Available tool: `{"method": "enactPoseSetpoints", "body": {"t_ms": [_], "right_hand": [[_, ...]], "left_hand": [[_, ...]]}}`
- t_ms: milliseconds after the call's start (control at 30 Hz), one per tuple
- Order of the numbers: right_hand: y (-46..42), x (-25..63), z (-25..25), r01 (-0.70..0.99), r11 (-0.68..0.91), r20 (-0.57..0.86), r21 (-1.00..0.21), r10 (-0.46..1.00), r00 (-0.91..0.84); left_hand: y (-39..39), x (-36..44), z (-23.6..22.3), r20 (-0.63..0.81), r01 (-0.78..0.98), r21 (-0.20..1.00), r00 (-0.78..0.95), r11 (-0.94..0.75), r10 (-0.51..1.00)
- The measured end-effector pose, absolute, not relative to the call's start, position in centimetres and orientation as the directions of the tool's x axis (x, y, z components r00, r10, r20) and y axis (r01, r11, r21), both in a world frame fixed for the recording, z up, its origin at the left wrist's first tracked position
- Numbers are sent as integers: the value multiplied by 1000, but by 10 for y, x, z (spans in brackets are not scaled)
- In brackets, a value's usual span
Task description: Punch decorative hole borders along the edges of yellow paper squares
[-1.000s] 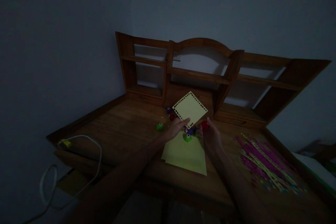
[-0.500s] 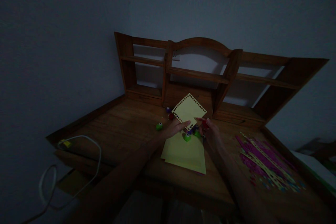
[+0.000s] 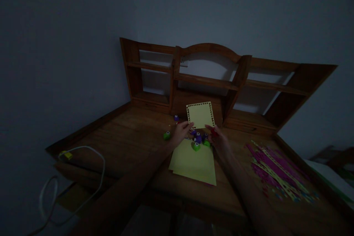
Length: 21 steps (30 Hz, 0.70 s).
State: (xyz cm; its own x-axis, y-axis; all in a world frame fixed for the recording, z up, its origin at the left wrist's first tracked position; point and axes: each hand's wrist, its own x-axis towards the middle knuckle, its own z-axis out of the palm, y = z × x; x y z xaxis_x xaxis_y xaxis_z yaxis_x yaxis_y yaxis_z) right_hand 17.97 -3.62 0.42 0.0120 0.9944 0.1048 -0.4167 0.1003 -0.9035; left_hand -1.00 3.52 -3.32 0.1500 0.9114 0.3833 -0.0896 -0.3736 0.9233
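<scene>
A square sheet of yellow paper (image 3: pixel 200 115) with small shapes punched along its edges is held up above the desk. My left hand (image 3: pixel 182 132) pinches its lower left corner. My right hand (image 3: pixel 218 139) is closed around a small red craft punch (image 3: pixel 213 131), mostly hidden by the fingers, and its fingertips also touch the paper's lower right corner. Below the hands, a green punch (image 3: pixel 196 146) and a purple punch (image 3: pixel 197 138) sit at the top of a stack of yellow paper (image 3: pixel 193 164), with other purple and green ones close by.
Another green punch (image 3: pixel 166 135) and a purple one (image 3: pixel 176 117) stand on the wooden desk (image 3: pixel 132 136) to the left. Pink and yellow punched strips (image 3: pixel 273 166) lie in a pile at right. A wooden shelf unit (image 3: pixel 207 77) rises behind; a white cable (image 3: pixel 103 166) hangs at left.
The punched sheet has turned from a diamond slant to nearly level, with its lower edge between both hands. My right hand has come to its lower right corner.
</scene>
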Motion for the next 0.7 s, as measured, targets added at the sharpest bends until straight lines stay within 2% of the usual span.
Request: {"method": "enactPoseSetpoints", "body": {"t_ms": [200, 400, 700], "right_hand": [[-29, 185, -2, -439, 55, 69, -897, 997, -17], [-20, 192, -8, -536, 53, 43, -843, 999, 31], [-24, 190, -7, -568, 56, 68, -821, 998, 0]], "left_hand": [[44, -15, -37, 356, -88, 932, 48, -351, 933], [42, -13, -37, 353, -139, 931, 104, -338, 930], [37, -12, -33, 341, -112, 938, 146, -327, 929]]}}
